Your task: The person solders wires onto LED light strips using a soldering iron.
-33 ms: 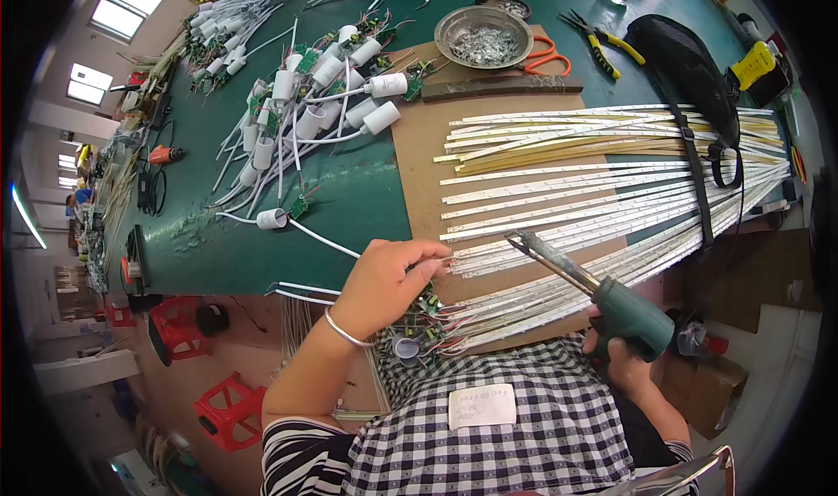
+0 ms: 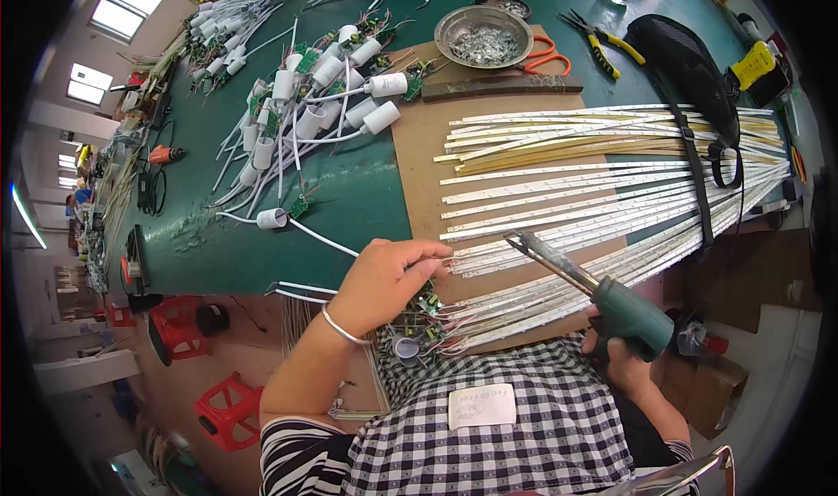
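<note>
My left hand (image 2: 388, 278) is closed in a pinch at the left ends of several white LED strips (image 2: 497, 256); what lies between its fingertips is too small to make out. Below that hand, small green circuit boards (image 2: 428, 332) with thin red and white wires sit by the ends of the nearer strips. My right hand (image 2: 627, 363) grips the green handle of a soldering gun (image 2: 635, 320). Its metal tip points up and left, over the strips and a short way right of my left fingertips.
A brown board (image 2: 419, 173) lies under the strips on the green table (image 2: 349, 199). White lamp sockets (image 2: 284, 86) with wires are heaped at left. Beyond stand a metal bowl (image 2: 484, 38) of scraps, orange scissors (image 2: 550, 58), pliers (image 2: 602, 47) and a black pouch (image 2: 681, 68). Red stools (image 2: 229, 409) stand below left.
</note>
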Motion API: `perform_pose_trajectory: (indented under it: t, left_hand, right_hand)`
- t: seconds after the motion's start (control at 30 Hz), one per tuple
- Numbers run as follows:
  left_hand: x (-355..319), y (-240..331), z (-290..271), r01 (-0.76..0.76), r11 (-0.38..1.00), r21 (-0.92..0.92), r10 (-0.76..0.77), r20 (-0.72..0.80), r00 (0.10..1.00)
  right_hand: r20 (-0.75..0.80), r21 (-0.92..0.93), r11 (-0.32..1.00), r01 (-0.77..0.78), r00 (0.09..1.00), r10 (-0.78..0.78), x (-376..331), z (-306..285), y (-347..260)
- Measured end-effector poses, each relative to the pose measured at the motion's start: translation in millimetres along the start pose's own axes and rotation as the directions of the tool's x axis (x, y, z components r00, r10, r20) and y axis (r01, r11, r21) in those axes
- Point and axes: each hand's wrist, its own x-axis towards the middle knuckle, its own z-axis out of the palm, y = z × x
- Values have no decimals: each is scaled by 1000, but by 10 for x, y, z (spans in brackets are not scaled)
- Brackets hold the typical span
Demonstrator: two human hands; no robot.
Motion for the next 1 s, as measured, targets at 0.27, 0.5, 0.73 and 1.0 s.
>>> perform_pose_trajectory:
  t: [0.27, 0.5, 0.73, 1.0]
  left_hand:
    - [129, 50, -195, 247, 935, -253, -148, 354, 923]
    - [146, 105, -241, 269, 930, -253, -146, 416, 897]
    - [65, 440, -806, -209, 623, 753, 163, 137, 977]
    - [25, 141, 124, -409, 709, 574, 419, 123, 899]
  right_hand:
    - [2, -14, 1000, 21, 1000, -21, -4, 31, 21]
    - [18, -39, 999, 19, 1000, -18, 26, 40, -63]
    - [9, -17, 1000, 13, 1000, -13, 4, 31, -59]
    - [50, -2, 999, -41, 998, 41, 1, 11, -58]
